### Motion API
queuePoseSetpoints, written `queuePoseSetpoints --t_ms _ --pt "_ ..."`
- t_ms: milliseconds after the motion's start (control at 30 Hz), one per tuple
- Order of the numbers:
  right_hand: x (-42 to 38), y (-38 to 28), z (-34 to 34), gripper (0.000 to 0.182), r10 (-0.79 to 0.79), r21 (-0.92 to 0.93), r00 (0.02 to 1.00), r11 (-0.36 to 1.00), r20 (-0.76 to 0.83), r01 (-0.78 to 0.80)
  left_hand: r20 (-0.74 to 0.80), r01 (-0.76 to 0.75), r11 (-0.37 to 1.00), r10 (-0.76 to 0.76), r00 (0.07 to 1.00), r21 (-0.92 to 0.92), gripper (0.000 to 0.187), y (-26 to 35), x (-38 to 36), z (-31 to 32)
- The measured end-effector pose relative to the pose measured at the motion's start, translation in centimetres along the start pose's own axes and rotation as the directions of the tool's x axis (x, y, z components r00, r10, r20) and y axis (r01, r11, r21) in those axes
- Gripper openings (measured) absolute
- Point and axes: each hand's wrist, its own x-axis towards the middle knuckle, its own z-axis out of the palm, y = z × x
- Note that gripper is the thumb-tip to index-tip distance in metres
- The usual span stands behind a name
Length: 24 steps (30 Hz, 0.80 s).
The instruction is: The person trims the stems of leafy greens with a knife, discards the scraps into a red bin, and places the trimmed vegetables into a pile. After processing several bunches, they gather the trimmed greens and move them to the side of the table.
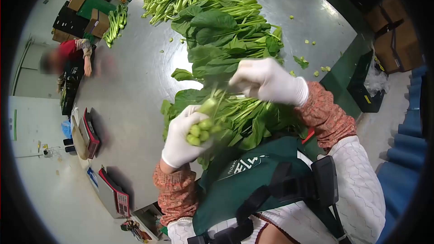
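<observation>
My left hand (184, 136), in a white glove, is wrapped round a bunch of leafy greens (199, 132), its pale round stem ends facing me. To the upper right, my gloved right hand (264, 80) has its fingers pinched together. A thin, blurred strip or strand seems to run between the hands, but I cannot make out what the right fingers hold. Beneath and beyond both hands lies a long pile of leafy greens (214, 22) with dark leaves and light stems. Motion smears the space between my hands.
The greens lie on a metal table (135, 68) with scattered trimmings. Two red-edged scales (115, 194) stand at lower left. A co-worker in red sleeves (72, 52) is at the left edge. A black crate (367, 83) and cardboard boxes (400, 45) stand at right.
</observation>
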Motion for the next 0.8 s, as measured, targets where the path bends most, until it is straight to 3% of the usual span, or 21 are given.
queuePoseSetpoints --t_ms 33,67,100,167,233,300,500,567,600,633,700,767,800 --pt "-0.3 1.5 -0.4 0.033 -0.015 -0.062 0.998 0.998 -0.059 0.011 -0.008 0.011 1.000 -0.011 1.000 -0.023 0.026 -0.7 -0.4 -0.6" --pt "-0.5 2.4 -0.9 0.032 0.118 -0.175 0.993 0.977 -0.032 -0.121 0.023 0.076 0.988 -0.074 0.997 -0.135 0.025 -1.1 -0.8 -1.3" --pt "-0.2 2.5 -0.5 0.036 0.083 -0.327 0.993 0.939 -0.083 -0.106 0.029 0.079 0.959 -0.074 0.997 -0.273 0.025 -0.7 -0.8 -1.6" --pt "0.2 0.9 1.1 0.049 0.084 -0.273 0.994 0.957 -0.067 -0.099 0.063 0.155 0.897 -0.141 0.988 -0.415 0.025 -1.0 -0.9 -2.0" --pt "1.0 -2.4 1.8 0.070 0.137 -0.203 0.989 0.972 0.063 -0.122 0.043 0.128 0.849 -0.123 0.991 -0.512 0.026 -0.9 -0.5 -1.4" --pt "1.7 -3.2 3.0 0.072 0.093 -0.177 0.991 0.981 0.094 -0.075 0.054 0.122 0.822 -0.111 0.992 -0.556 0.027 -1.0 -0.1 -1.1" --pt "1.8 -2.2 5.3 0.066 0.108 -0.116 0.994 0.987 -0.021 -0.110 0.099 0.134 0.770 -0.092 0.991 -0.624 0.025 -2.0 -0.5 -0.9" --pt "1.4 -0.3 6.1 0.062 0.256 -0.152 0.967 0.956 0.007 -0.252 0.096 0.171 0.738 -0.143 0.985 -0.653 0.024 -2.0 -0.5 -0.6" --pt "1.6 0.5 6.0 0.060 0.326 -0.173 0.945 0.932 0.018 -0.319 0.099 0.181 0.659 -0.160 0.982 -0.730 0.025 -1.8 -0.4 -0.4" --pt "1.9 1.2 5.7 0.048 0.436 -0.255 0.899 0.875 0.045 -0.412 0.085 0.161 0.678 -0.144 0.986 -0.717 0.025 -1.8 -0.4 -0.5" --pt "1.7 1.3 4.9 0.036 0.482 0.281 0.871 0.827 0.091 -0.487 0.058 0.124 0.714 -0.116 0.992 -0.689 0.027 -2.0 -0.2 -0.7" --pt "2.2 -0.6 4.3 0.035 0.343 0.639 0.932 0.692 0.121 -0.337 0.060 0.192 0.701 -0.208 0.976 -0.687 0.028 -2.8 -0.5 -0.7" --pt "2.7 -2.2 2.8 0.040 0.304 0.530 0.930 0.765 0.205 -0.367 0.078 0.231 0.717 -0.240 0.968 -0.658 0.029 -2.5 -0.3 -0.7"
